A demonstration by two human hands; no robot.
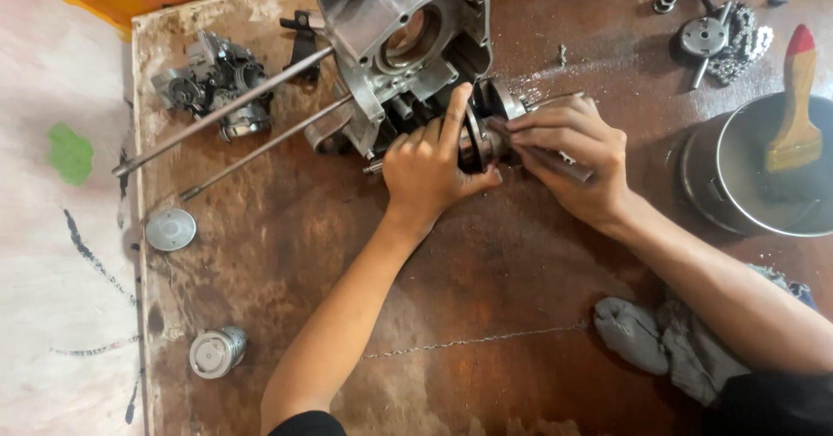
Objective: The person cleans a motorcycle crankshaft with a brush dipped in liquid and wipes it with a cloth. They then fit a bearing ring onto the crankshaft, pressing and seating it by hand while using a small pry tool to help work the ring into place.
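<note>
A grey metal engine case (399, 37) lies on the brown wooden bench (486, 288), with two long steel studs (226, 106) sticking out to the left. My left hand (429, 163) grips a round gear and shaft part (490, 128) at the case's lower right side, index finger stretched up along it. My right hand (573, 158) is closed on a thin dark tool (560, 163) whose tip touches the same round part.
A carburettor-like part (213, 85) lies at the upper left. A round metal disc (171, 229) and a small cylinder (217, 352) sit near the left edge. A metal bowl (764, 176) holds a paintbrush (796, 106). A sprocket with chain (724, 41) and a grey rag (668, 340) lie at right.
</note>
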